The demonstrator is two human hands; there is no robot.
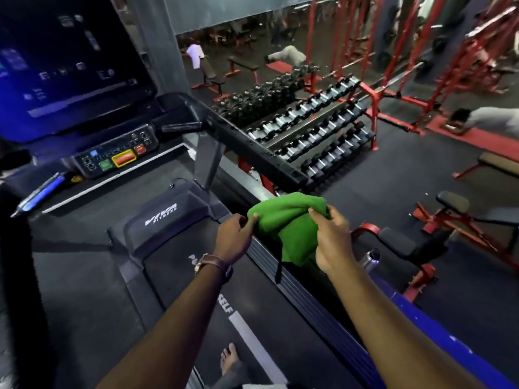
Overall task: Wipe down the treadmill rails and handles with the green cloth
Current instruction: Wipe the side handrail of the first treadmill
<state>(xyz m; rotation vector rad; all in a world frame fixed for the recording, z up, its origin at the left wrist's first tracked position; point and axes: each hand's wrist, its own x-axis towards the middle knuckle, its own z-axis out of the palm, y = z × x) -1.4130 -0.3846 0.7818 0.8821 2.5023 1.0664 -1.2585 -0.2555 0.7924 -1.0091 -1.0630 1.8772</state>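
Though blurred, lit console screen [64,57] at far left. Left hand [233,237], watch [214,264] on wrist, pinching left edge of green cloth [286,223]. Cloth bunched at near end of treadmill's right handrail [252,147], above side rail [295,299]; contact unclear. Right hand [332,240] gripping cloth's right side. Dumbbell rack [323,127] beyond.

head | looks forward-down | close above treadmill rail [258,153]

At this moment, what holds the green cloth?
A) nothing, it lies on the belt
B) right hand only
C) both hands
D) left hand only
C: the left hand pinches the left edge of the cloth, and the right hand grips its right side.
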